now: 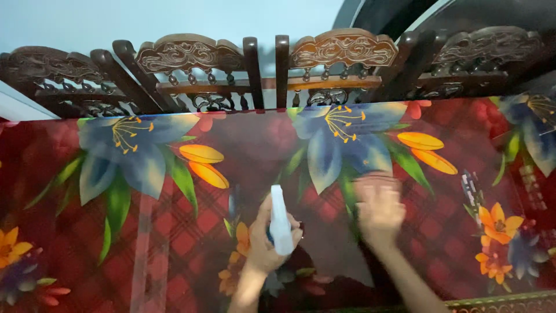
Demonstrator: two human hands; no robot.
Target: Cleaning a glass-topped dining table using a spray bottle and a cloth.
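White spray bottle (280,223) in left hand (263,243); right hand (379,208) on floral tablecloth (174,232)

Bottle (280,223) in left hand (263,240); right hand (377,206) beside; chairs (200,72) behind table (87,243).

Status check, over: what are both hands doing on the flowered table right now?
Left hand gripping white spray bottle, upright. Right hand flat on flowered tablecloth, blurred. Carved wooden chairs along far edge; nothing blocking the hands.
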